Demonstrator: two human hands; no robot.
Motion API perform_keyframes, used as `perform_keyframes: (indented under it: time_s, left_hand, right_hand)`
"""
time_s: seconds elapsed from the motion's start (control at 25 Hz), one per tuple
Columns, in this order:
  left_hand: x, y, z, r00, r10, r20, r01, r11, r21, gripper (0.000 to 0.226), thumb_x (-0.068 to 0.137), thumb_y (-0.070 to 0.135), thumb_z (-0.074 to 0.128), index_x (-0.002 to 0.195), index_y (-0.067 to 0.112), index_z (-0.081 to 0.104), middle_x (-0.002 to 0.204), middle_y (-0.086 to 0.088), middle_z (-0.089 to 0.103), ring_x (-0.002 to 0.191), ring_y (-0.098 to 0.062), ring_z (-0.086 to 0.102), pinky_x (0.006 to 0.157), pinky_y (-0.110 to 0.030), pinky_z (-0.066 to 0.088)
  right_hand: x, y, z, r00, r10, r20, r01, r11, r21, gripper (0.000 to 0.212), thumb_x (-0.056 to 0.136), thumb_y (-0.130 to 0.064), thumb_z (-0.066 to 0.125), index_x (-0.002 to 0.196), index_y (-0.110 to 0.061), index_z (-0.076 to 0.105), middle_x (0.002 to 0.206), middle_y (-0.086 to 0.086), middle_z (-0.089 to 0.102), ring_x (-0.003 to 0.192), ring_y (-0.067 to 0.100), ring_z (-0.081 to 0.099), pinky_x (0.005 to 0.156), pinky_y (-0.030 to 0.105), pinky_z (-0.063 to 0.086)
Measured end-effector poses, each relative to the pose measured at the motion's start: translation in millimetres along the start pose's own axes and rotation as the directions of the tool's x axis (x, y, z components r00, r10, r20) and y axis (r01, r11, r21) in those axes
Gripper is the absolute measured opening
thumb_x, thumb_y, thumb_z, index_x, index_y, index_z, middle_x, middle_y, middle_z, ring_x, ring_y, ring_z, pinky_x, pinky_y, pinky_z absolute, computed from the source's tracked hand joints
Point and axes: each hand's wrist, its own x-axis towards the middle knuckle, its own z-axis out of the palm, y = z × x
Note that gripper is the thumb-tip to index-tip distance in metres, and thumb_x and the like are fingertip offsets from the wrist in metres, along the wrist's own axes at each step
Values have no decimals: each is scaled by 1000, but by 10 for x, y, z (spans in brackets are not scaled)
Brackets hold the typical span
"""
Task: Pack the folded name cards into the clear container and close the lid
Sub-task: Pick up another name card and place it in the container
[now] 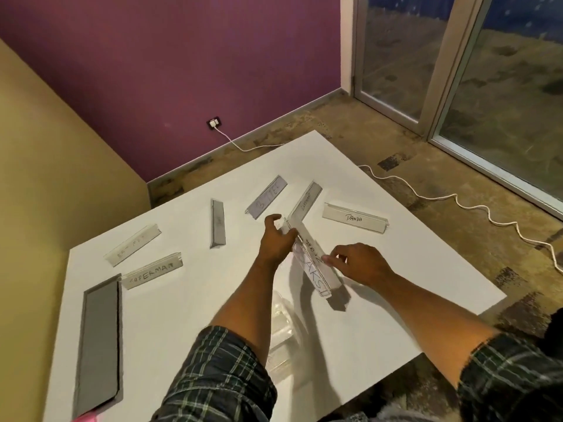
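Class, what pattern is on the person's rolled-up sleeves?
A dark plaid check with pale lines on the sleeves, clearest in the head view.

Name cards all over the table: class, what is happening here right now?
A person holds a small stack of folded name cards above the white table, left hand at the far end, right hand near the other. Six cards lie loose, including PANDA and SUPERMAN. The clear container sits under the forearms; a grey lid lies apart, left.
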Motion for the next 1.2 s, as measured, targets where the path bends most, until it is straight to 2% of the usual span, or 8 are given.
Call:
perform_keyframes:
  time_s: [0.12, 0.28, 0.4, 0.6, 0.76, 0.96, 1.08, 1.2]
  left_hand:
    - [-125, 113, -377, 986, -109, 128, 89, 984, 153, 45, 89, 28, 68, 126, 11, 50, 109, -11, 69, 76, -21, 68, 55, -26, 41]
    - [-316, 14, -784, 968, -100, 230, 19, 944, 330, 30, 89, 27, 70, 108, 4, 73, 94, -5, 76, 73, -12, 70, 61, -26, 41]
    - [-451, -105, -937, 958, -74, 277, -19, 947, 320, 17, 87, 15, 73, 99, 3, 78, 79, 3, 74, 61, 1, 66, 52, -14, 45]
    - [-583, -395, -1162, 944, -45, 327, -60, 951, 304, 23, 76, 20, 81, 95, 8, 80, 94, -12, 76, 81, -14, 64, 87, -35, 56]
    - [-691, -629, -1302, 960, -27, 277, -40, 972, 233, 25, 74, 10, 84, 98, 2, 77, 89, -13, 75, 80, -15, 67, 81, -31, 55]
    - [-837, -900, -1452, 970, -26, 241, -21, 982, 190, 24, 78, 11, 84, 98, 0, 78, 77, -1, 74, 61, 6, 63, 59, -9, 46]
    - [-848, -1163, -1607, 970, -100, 224, -5, 904, 427, 29, 68, 26, 91, 90, 12, 80, 88, -1, 78, 75, -4, 67, 75, -26, 55]
    - [-898, -1503, -1757, 972, -190, 136, 36, 696, 717, 29, 68, 26, 89, 93, 17, 77, 95, 2, 77, 90, -15, 70, 83, -33, 57]
  right_hand:
    - [138, -310, -52, 995, -37, -90, 66, 937, 344, 52, 81, -60, 71, 127, -38, 59, 109, -19, 66, 80, 4, 65, 75, 34, 58]
    - [234, -734, -73, 959, -282, -28, 264, 854, 449, 85, 70, -46, 87, 141, -51, 42, 134, -25, 53, 97, 2, 64, 76, 26, 58]
    - [279, -910, 12, 913, -399, 83, 339, 857, 389, 83, 61, -53, 90, 135, -50, 51, 134, -25, 55, 103, 2, 62, 84, 27, 57]
    - [316, -1208, 227, 837, -482, 261, 395, 860, 323, 72, 54, -59, 91, 118, -37, 68, 113, -24, 67, 103, -11, 58, 85, 19, 46]
    - [325, -1468, 325, 783, -511, 354, 476, 859, 187, 69, 55, -63, 87, 115, -33, 70, 107, -15, 71, 95, 2, 64, 85, 29, 53]
    - [319, -1542, 499, 770, -524, 364, 534, 842, 84, 76, 55, -75, 80, 114, -28, 73, 104, -10, 75, 88, 8, 67, 81, 36, 57]
    - [286, -1544, 574, 758, -522, 391, 569, 823, -2, 70, 61, -68, 81, 114, -22, 73, 102, -8, 73, 90, 12, 67, 81, 34, 55]
    - [255, -1497, 711, 718, -556, 418, 633, 772, -59, 53, 68, -73, 71, 93, -25, 72, 78, -12, 68, 76, 13, 63, 66, 33, 51]
